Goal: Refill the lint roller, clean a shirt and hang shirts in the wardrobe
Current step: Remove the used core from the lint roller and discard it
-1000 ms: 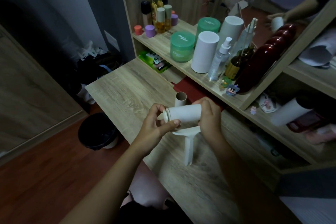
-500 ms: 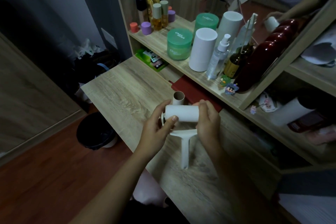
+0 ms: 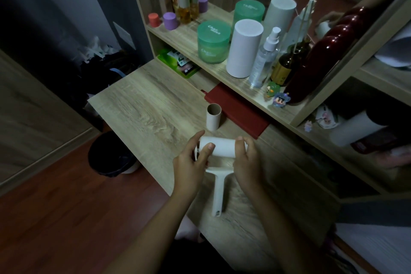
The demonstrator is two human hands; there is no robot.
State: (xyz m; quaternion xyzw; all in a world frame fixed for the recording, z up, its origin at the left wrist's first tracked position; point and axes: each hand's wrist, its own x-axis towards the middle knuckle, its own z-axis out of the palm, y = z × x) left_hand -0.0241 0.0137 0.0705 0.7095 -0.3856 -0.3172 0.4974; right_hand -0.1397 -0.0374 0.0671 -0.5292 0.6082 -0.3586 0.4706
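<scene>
I hold a white lint roller above the wooden desk, its handle pointing toward me. A fresh white paper roll lies across its head. My left hand pinches the roll's left end, thumb on its front. My right hand grips the right end of the roll and the roller's frame. An empty cardboard core stands upright on the desk just beyond the roll. No shirt is in view.
A dark red notebook lies behind the core. The shelf above carries green jars, a white cylinder, a spray bottle, small bottles and a red vase. A black bin stands on the floor left of the desk.
The roll has levelled out across the roller head and both hands with the roller have come lower and closer to me. My left thumb shifted onto the roll's front.
</scene>
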